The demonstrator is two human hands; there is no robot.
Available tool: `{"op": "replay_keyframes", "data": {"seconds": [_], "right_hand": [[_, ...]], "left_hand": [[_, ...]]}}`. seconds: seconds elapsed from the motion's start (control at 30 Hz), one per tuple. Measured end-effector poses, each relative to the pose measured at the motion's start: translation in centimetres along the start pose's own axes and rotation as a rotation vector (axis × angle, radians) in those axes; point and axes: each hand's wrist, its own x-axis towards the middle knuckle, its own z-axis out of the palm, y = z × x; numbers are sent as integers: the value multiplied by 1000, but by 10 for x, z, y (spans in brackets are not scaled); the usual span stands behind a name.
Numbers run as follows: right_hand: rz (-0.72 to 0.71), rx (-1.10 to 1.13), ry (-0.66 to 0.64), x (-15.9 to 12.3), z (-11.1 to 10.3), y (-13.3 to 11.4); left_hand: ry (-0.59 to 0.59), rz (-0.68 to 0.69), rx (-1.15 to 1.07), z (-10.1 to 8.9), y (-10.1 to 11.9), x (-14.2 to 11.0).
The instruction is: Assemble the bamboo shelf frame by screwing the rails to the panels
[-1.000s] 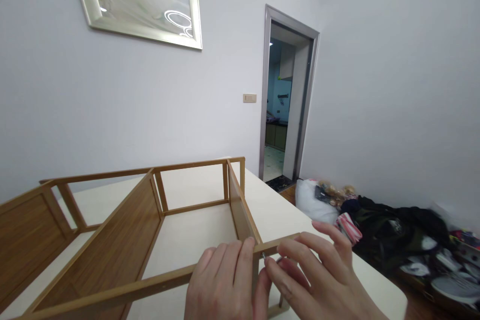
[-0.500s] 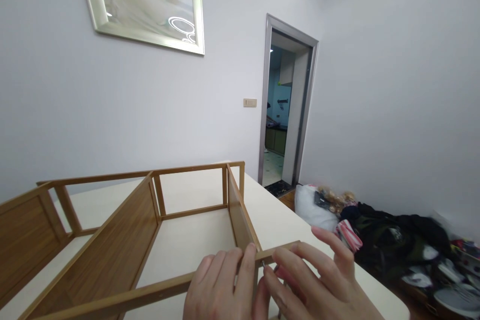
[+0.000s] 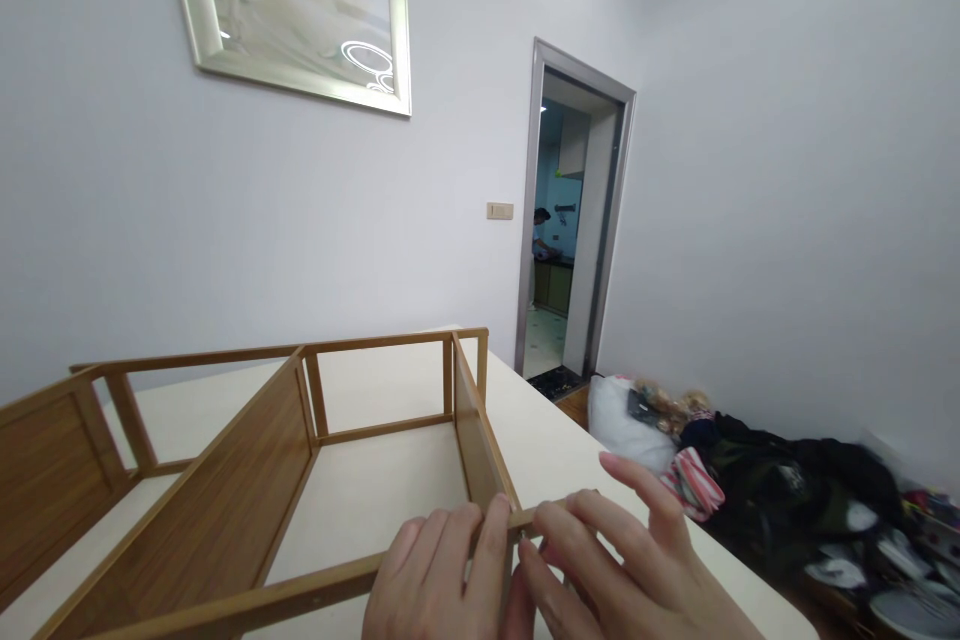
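A brown wooden shelf frame (image 3: 247, 465) lies on its side on a white table (image 3: 382, 485), its panels standing on edge. My left hand (image 3: 442, 570) is closed over the near rail at the joint with the rightmost panel (image 3: 480, 430), fingers wrapped over its top. Right beside it, my right hand (image 3: 615, 560) bends over the rail's end, little finger raised. Its thumb and fingertips pinch at a small metal screw (image 3: 523, 537) at the rail's outer face. Most of the screw is hidden by the fingers.
Clothes and bags (image 3: 787, 480) are heaped on the floor to the right of the table. Beyond the table is a doorway (image 3: 577, 220), with a person (image 3: 540, 230) in the room behind it. A framed picture (image 3: 300, 85) hangs on the wall.
My right hand has shifted slightly left and down at the screw, and less of the screw shows. My left hand holds its place. A person has come into view through the doorway.
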Motion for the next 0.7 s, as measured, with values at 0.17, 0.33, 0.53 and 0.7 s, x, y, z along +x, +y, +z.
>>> {"op": "replay_keyframes", "data": {"seconds": [0.17,0.33,0.53,0.7], "right_hand": [[-106,-1,-75,17,-11,8],[-112,128,-181,30,-28,18],[-55,195,-170,19,-33,23],[-59,156,-105,3,-24,25]], "left_hand": [[-3,12,-10,-1,-3,2],[-5,35,-19,-2,-3,3],[-3,-9,-64,-3,2,5],[3,10,-31,-2,0,3]]}}
